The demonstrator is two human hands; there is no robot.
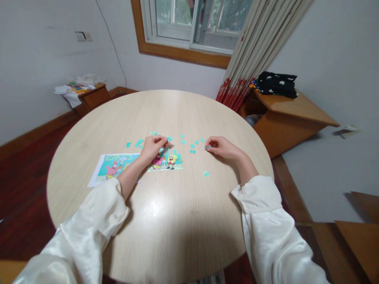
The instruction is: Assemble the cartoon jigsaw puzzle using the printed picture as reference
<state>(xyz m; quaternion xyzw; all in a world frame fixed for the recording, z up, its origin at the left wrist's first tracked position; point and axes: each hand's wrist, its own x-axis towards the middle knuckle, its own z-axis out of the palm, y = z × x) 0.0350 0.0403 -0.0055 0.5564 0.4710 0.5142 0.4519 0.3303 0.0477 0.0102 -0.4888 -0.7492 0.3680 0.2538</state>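
Left hand: my left hand (pixel 152 150) is over the part-built SpongeBob jigsaw (pixel 171 161), fingertips bunched; I cannot tell whether they grip anything.
Right hand: my right hand (pixel 222 147) pinches a small jigsaw piece (pixel 207 147), toward the table's (pixel 166 221) right edge.
Jigsaw: mid-table.
Loose pieces (pixel 192 151): scattered, mostly beyond it toward the far edge.
Picture sheet (pixel 108 167): toward the left edge, partly hidden by my forearm.

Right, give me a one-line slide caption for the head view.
Left hand over a part-built puzzle, right hand pinching a piece, a printed picture alongside on a round table.
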